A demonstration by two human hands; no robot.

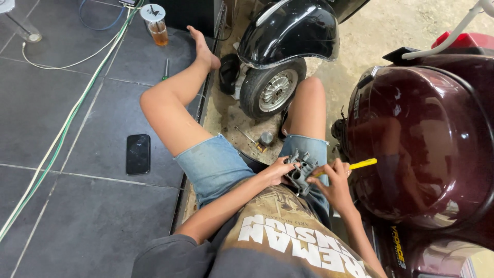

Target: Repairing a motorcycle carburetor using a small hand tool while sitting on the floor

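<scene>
head view: a person sits on the floor of a workshop, legs spread, with a small grey metal engine part, seemingly a carburetor, held over the lap between the denim shorts. the left hand grasps the left side of the part, fingers curled round its body. the right hand is clenched on a yellow-handled tool, probably a screwdriver, its handle pointing right toward the maroon scooter body; the tip is hidden where it meets the part, so what it engages cannot be told.

judged from this pose, the work goes best with the part braced firm against the thigh, the tool kept square to the fastener and pushed in as it turns, so that it does not slip or chew the head. small pieces freed here could drop into the gap by the floor's edge, so a place to lay them would help.

further off, the front wheel and black mudguard of a second scooter stand between the knees, with a small metal cylinder lying on the gritty ground just near it. on the dark tiled floor at left lie a black phone, a green-handled screwdriver, and green and white cables, and at the far edge stands a sealed cup of amber drink.
</scene>
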